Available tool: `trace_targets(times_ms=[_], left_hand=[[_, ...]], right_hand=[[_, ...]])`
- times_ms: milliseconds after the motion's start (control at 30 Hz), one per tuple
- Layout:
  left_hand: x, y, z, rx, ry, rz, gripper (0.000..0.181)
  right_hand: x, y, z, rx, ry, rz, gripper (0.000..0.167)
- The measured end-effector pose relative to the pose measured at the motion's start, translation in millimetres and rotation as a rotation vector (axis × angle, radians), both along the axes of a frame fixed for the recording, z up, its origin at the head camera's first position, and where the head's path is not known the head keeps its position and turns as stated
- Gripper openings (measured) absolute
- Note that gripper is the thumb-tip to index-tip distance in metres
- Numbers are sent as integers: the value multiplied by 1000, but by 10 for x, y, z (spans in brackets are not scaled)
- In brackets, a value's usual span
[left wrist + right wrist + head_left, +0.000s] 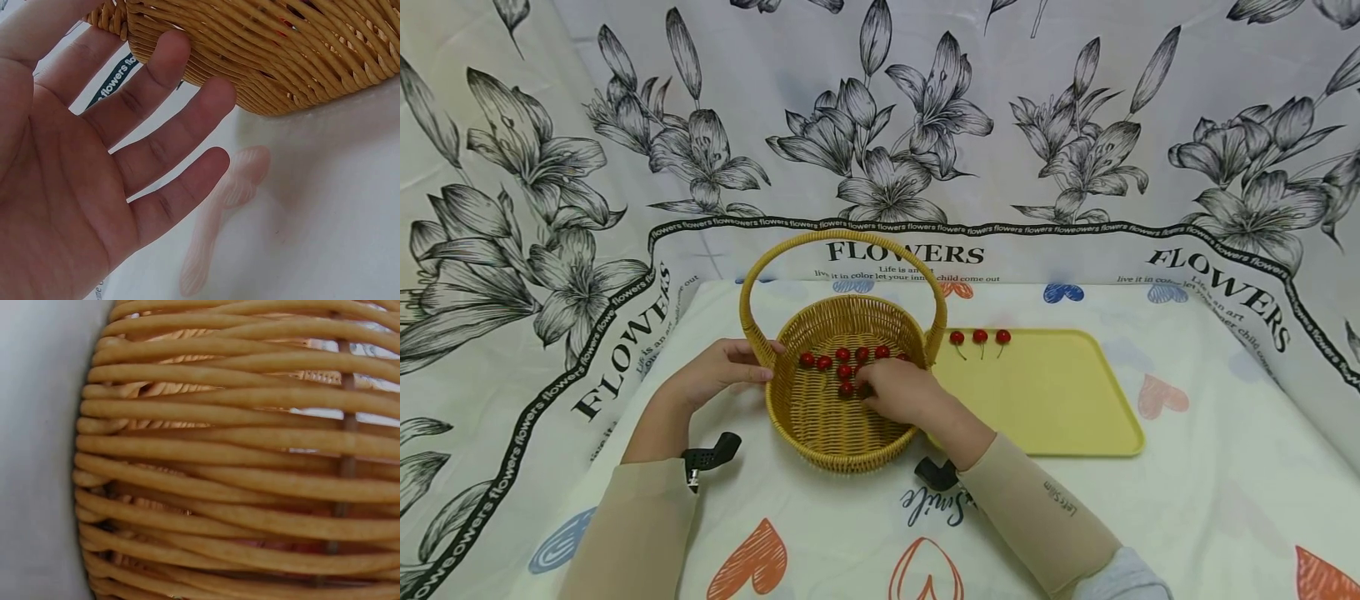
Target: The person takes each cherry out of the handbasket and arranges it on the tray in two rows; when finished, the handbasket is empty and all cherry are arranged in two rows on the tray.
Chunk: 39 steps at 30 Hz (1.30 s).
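A yellow-brown wicker basket (842, 458) with a tall arched handle holds several red cherries (843, 354). My left hand (722, 371) is at the handle's left foot, with thumb and a finger on either side of it. The left wrist view shows the other fingers of that hand spread loosely below the basket wall (262, 56). Inside the basket, my right hand (902, 389) reaches down to the cherries with bent fingers. Its fingertips are hidden, so whether they pinch a cherry is unclear. Basket weave (237, 437) fills most of the right wrist view.
Right of the basket lies a yellow tray (1037, 400). Three stemmed cherries (980, 337) sit in a row near its far left corner. A white cloth with hearts and lettering covers the table, and a flower-printed cloth rises behind.
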<state>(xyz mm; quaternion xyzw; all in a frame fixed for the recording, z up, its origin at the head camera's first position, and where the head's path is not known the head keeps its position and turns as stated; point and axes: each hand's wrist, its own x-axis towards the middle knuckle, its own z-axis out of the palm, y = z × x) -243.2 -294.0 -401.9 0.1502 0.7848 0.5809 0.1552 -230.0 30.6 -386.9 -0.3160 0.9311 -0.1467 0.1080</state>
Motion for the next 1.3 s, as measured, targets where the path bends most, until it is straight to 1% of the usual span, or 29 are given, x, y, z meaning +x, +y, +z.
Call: trace_targets(times_ms=[133, 233, 367, 500, 600, 767, 900, 1067, 1100, 1200, 1300], left_hand=[[-5, -4, -9, -7, 3, 6, 44], [-11, -3, -16, -11, 4, 8, 44], [-16, -4, -14, -13, -1, 14, 44], [-9, -8, -12, -12, 1, 13, 43], [0, -9, -13, -10, -3, 12, 44], [-2, -13, -12, -14, 0, 6, 44], [-11, -15, -11, -7, 0, -1, 43], [-10, -16, -14, -4, -3, -4, 43], [-9, -15, -14, -3, -5, -1, 43], [-6, -13, -15, -2, -4, 0, 43], [1, -9, -11, -1, -8, 5, 44]], right_hand=[[16, -19, -16, 33, 27, -16, 18], [20, -23, -21, 45, 37, -18, 14], [9, -12, -14, 32, 70, 0, 14], [5, 22, 52, -23, 78, 24, 17], [25, 64, 157, -96, 74, 49, 19], [85, 166, 383, -245, 76, 87, 21], [158, 279, 557, -348, 83, 79, 18], [254, 473, 767, -518, 71, 77, 18], [268, 517, 806, -548, 77, 81, 19], [298, 648, 913, -600, 129, 81, 18], [307, 781, 995, -635, 200, 63, 16]])
